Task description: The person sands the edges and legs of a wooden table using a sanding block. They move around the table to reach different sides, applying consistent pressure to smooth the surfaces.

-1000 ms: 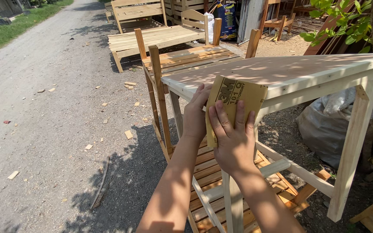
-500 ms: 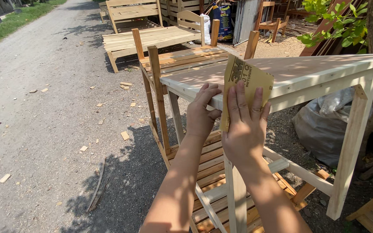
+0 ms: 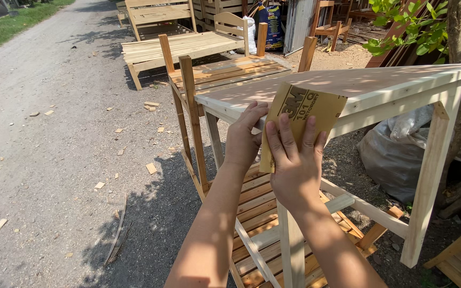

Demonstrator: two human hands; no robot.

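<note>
Tan sandpaper sheet (image 3: 300,114) pressed flat against the near corner of the pale wooden table (image 3: 380,82), folded up over the near edge of the tabletop, backing side out with dark print showing. Right hand (image 3: 294,162) spread open on the sheet, fingers (image 3: 283,133) pointing up, palm holding it against the apron and the top of the near leg. Left hand (image 3: 244,136) curled round the table's near edge just left of the sheet, fingertips hooked over the top, thumb side touching the paper's left margin. Both grips firm: right flat and pressing, left closed on the wood. Unfinished slatted wooden frame (image 3: 225,72) just behind the table's left corner, more slats (image 3: 257,213) lying under the table. Further back, a low pale pallet-like bed frame (image 3: 177,45). Grey sack (image 3: 396,149) on the ground beyond the table's right leg. Gravel road (image 3: 54,133) to the left, strewn with small wood offcuts (image 3: 151,168).
</note>
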